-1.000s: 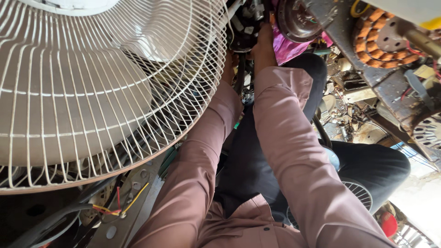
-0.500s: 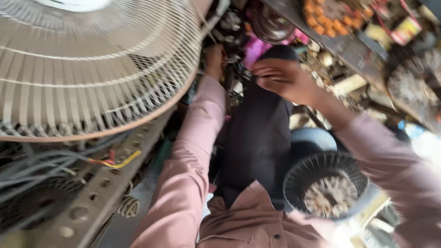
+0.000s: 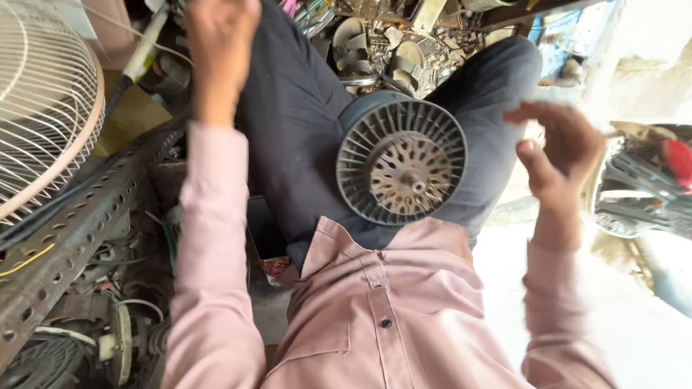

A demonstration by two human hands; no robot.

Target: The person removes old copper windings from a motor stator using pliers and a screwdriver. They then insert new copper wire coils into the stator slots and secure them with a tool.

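While aloft, right hand [image 3: 559,151] unobstructed

Head camera, steeply down, close.

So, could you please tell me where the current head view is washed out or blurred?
Head view: the right side is overexposed beyond the right hand, whose fingers look slightly motion-blurred; the grey fan motor housing on the lap is sharp and evenly lit.

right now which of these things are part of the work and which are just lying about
In the work:
motor housing on the lap
left hand, raised
right hand, raised, beside the housing

Lying about:
fan guard
slotted rail
sandals
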